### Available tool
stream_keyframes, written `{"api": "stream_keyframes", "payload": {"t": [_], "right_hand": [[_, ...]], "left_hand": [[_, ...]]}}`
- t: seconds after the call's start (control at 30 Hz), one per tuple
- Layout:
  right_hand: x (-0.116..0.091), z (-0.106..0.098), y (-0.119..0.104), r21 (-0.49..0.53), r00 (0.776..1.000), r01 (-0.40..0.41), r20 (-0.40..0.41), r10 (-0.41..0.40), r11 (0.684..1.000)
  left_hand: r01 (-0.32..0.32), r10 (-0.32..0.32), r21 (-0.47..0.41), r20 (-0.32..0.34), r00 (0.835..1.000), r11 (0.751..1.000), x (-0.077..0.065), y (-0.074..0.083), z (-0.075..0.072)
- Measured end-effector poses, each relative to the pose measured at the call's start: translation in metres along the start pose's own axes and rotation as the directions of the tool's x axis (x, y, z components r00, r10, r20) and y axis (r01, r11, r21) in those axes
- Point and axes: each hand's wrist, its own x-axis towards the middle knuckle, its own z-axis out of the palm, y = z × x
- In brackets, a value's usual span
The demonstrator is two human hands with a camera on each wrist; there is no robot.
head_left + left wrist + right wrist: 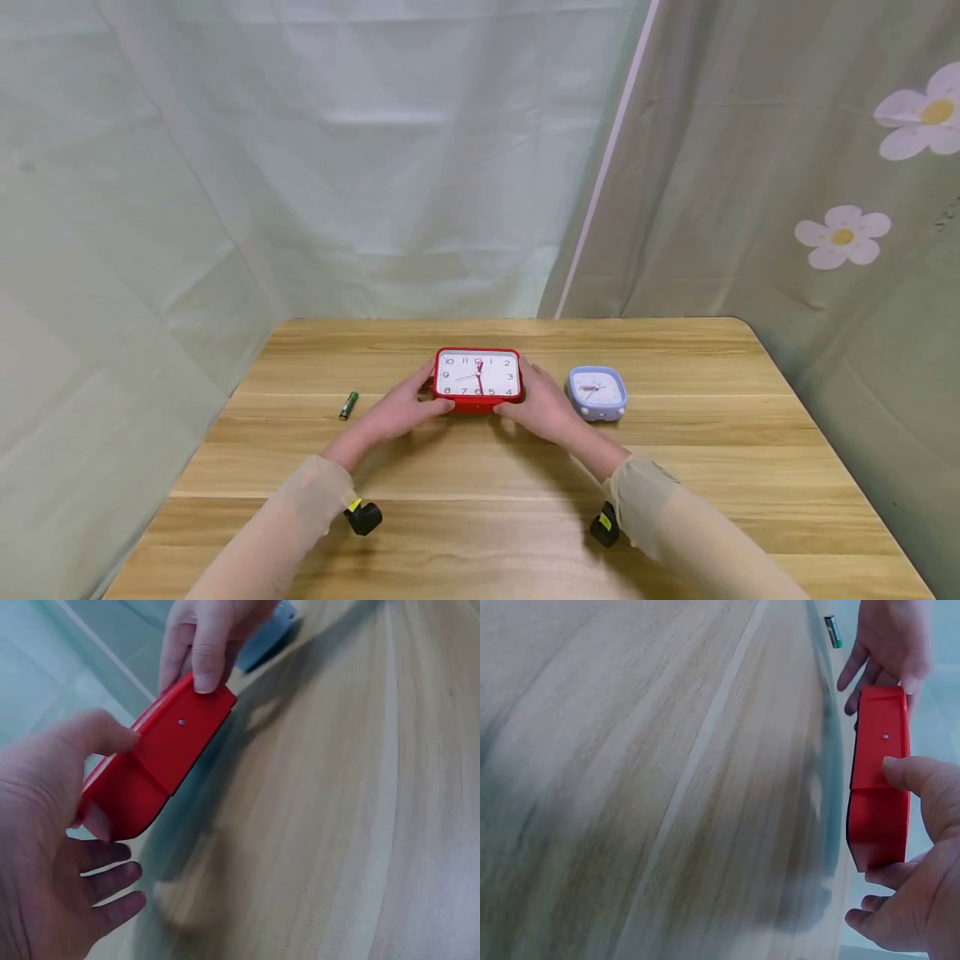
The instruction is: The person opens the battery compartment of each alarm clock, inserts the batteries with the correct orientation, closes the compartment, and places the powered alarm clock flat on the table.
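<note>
A red rectangular alarm clock [477, 375] with a white dial faces up between both hands, at the far middle of the table. At its left end my left hand [401, 408] grips it, thumb on the near red side. My right hand [543, 404] holds the opposite end in the same way. In the left wrist view the red case [161, 750] appears tilted and held just over the wood, a shadow beneath it. The right wrist view shows the clock's red side [881, 776] with a small screw, my right thumb pressing on it. The clock's back is hidden.
A small blue alarm clock [597, 392] stands just right of my right hand. A green and black battery [348, 406] lies left of my left hand. The wooden table [480, 533] ends at curtains [420, 167] behind and at the sides.
</note>
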Motion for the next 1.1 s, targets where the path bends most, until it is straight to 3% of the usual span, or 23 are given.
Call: {"api": "stream_keyframes", "payload": {"t": [0.2, 0.37, 0.47, 0.8, 1.1], "right_hand": [[-0.004, -0.006, -0.004, 0.032, 1.0, 0.008, -0.011, -0.008, 0.999], [-0.007, -0.009, -0.006, 0.041, 1.0, -0.01, -0.012, 0.011, 0.999], [-0.007, -0.01, -0.006, 0.049, 1.0, 0.006, -0.022, -0.005, 0.999], [-0.01, -0.015, -0.004, 0.06, 0.998, 0.065, -0.027, -0.064, 0.996], [-0.012, -0.015, -0.003, 0.054, 1.0, 0.03, -0.004, -0.029, 0.998]], "left_hand": [[0.09, -0.099, -0.161, -0.051, 0.994, 0.983, -0.003, 0.01, -0.004], [0.112, -0.151, -0.346, -0.087, 0.985, 0.932, 0.0, 0.014, -0.002], [0.114, -0.162, -0.406, -0.087, 0.983, 0.907, 0.0, 0.015, -0.004], [0.175, -0.217, -0.473, -0.036, 0.976, 0.864, -0.001, 0.021, -0.01], [0.222, -0.269, -0.56, -0.002, 0.963, 0.798, 0.0, 0.021, -0.014]]}}
